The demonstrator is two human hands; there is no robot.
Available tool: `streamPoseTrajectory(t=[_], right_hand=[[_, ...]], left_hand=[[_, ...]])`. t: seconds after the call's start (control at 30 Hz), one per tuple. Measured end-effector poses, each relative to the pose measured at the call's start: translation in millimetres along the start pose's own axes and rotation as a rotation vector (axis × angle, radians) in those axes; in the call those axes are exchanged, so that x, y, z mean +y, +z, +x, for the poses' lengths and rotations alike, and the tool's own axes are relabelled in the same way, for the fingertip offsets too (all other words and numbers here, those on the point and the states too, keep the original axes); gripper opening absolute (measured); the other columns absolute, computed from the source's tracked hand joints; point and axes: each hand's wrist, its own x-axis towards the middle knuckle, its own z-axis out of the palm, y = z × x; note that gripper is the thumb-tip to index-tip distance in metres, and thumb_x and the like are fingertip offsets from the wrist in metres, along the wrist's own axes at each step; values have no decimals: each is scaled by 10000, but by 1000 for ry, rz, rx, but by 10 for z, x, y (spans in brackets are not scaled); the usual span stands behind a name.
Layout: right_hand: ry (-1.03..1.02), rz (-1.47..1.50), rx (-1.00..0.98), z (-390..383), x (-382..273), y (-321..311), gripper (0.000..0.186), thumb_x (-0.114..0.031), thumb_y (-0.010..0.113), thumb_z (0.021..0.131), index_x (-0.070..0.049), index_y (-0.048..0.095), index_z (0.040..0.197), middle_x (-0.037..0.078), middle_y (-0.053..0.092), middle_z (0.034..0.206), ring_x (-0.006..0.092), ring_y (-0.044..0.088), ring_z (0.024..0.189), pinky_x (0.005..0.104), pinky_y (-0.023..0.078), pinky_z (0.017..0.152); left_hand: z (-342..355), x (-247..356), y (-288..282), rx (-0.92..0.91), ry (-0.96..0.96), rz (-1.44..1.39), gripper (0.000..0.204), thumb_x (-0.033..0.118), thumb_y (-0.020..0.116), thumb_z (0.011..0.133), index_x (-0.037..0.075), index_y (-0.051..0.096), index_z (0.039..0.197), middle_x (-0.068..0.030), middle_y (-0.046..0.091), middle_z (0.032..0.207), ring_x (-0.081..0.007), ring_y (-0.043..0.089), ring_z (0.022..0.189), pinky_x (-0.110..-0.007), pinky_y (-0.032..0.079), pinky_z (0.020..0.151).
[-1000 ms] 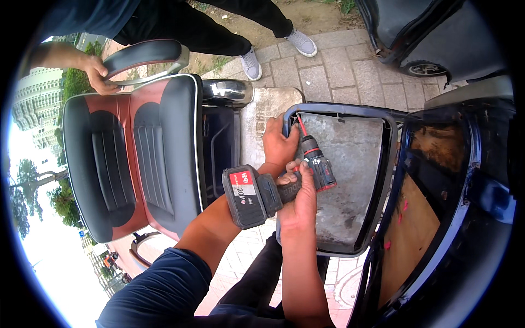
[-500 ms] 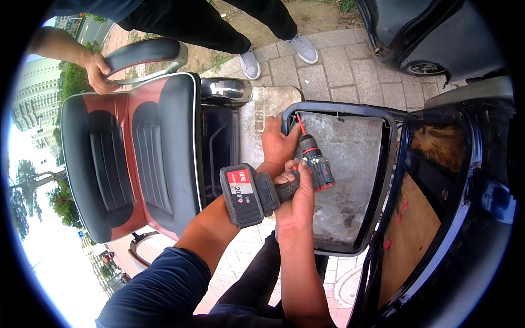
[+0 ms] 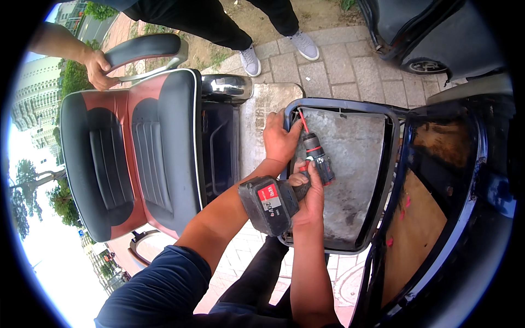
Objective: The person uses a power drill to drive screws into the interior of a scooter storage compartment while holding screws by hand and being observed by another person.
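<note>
- Change from the earlier frames: slight. The cordless drill point(image 3: 298, 180) and both hands keep nearly the same pose; the view has drifted a little, so the chair seat and panel sit a touch lower in the frame. The bystander's hand has stayed on the armrest throughout.
- Right hand point(image 3: 307, 198): fingers curled closed round the drill's grip, battery pack jutting left of the wrist.
- Left hand point(image 3: 280, 139): fingers bent over the upper left corner of the grey panel point(image 3: 350, 164), gripping its dark frame; thumb lies near the red bit.
- Drill position: bit angled up and left, tip at the panel's top left corner, just beside the left hand's fingers.
- Surroundings: outdoors, paved with grey stone blocks point(image 3: 322, 71). A red-and-black padded chair seat point(image 3: 131, 158) lies to the left. Another person's hand point(image 3: 97, 68) grips its armrest point(image 3: 145, 48); grey sneakers point(image 3: 251, 59) stand on the paving beyond. A dark vehicle point(image 3: 432, 38) at upper right.
</note>
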Motion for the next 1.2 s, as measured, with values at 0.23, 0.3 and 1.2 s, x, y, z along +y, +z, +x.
streamPoseTrajectory(t=[0.23, 0.3, 1.2], right_hand=[[-17, -88, -20, 2, -41, 27, 295, -241, 680, 1020, -50, 584, 1223, -37, 557, 921, 39, 490, 638, 220, 470, 617], [-20, -99, -24, 11, -37, 29, 302, -236, 677, 1021, -46, 576, 1234, -37, 553, 915, 39, 491, 638, 223, 468, 616], [-35, -121, 8, -148, -110, -90, 323, -218, 671, 1019, -28, 580, 1263, -32, 558, 903, 40, 487, 644, 227, 448, 601]], left_hand=[[1, -7, 5, 21, 56, 18, 387, 233, 795, 841, -18, 677, 1112, -232, 617, 957, -438, 627, 899, -492, 515, 791], [4, 7, 13, 40, 62, 11, 369, 217, 784, 844, -16, 679, 1111, -232, 618, 955, -440, 628, 894, -494, 515, 782], [4, 25, -22, 13, 48, 24, 418, 203, 760, 862, -15, 662, 1204, -242, 624, 991, -456, 634, 896, -502, 522, 790]])
